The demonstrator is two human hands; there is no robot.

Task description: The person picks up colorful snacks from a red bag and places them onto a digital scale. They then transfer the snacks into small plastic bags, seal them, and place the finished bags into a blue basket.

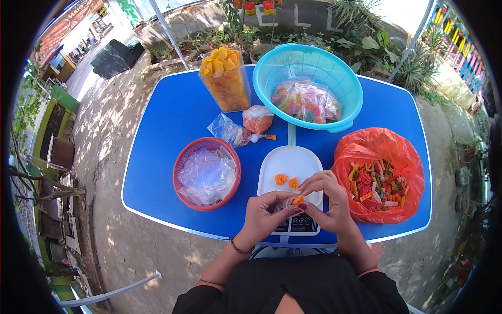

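Both hands meet over the near edge of a white kitchen scale (272, 157). My left hand (265, 213) is closed on what looks like a small clear plastic bag (283, 205), partly covered by the fingers. My right hand (330, 203) pinches a small orange snack piece (298, 200) at the bag. Just beyond the fingers, two orange curly snack clusters (281, 179) lie on the scale's platform. The dark control panel of the scale (301, 222) shows in part below my hands.
Left stands a red basket (182, 152) of clear bags; right, a red plastic bag (408, 152) of colourful snacks. Behind are a turquoise basket (264, 68) of filled packets, a tall container (225, 86) of yellow chips and a knotted bag (257, 120). The blue table (157, 120) has white edging.
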